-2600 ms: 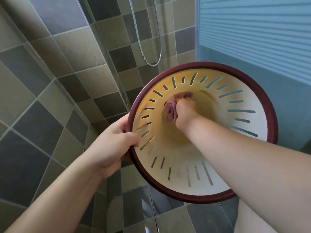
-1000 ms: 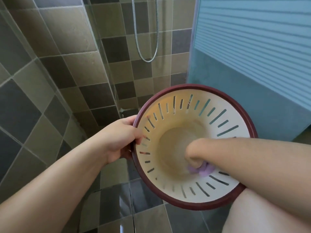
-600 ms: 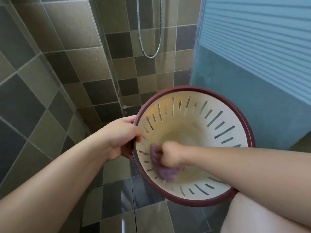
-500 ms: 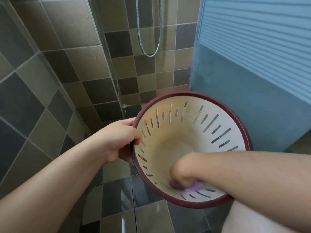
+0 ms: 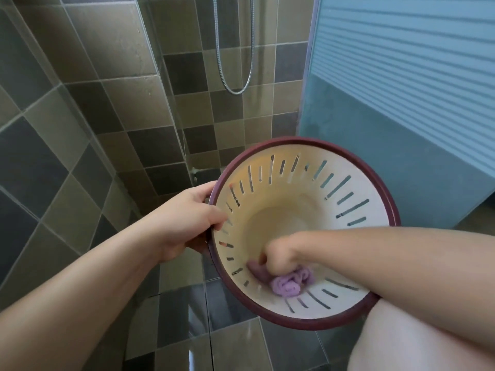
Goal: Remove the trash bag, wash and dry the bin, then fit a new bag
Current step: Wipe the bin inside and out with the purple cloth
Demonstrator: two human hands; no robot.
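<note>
A cream plastic bin (image 5: 316, 183) with slotted walls and a dark red rim is held in the air, its mouth tilted toward me. My left hand (image 5: 187, 218) grips the rim at its left side, thumb inside. My right hand (image 5: 278, 259) reaches into the bin and clutches a bunched purple cloth (image 5: 290, 282), pressing it on the lower inner wall near the rim. No trash bag is in view.
Brown and grey wall tiles (image 5: 80, 129) surround me on the left and ahead. A metal shower hose (image 5: 235, 89) hangs at the back. A blue frosted panel (image 5: 401, 103) stands on the right. Dark glossy floor tiles (image 5: 187, 330) lie below, and my knee (image 5: 428, 344) is at the lower right.
My right hand has moved the cloth around the bin's inside, from the bottom to the lower wall. The bin has dropped lower in view. My left hand keeps its grip on the rim.
</note>
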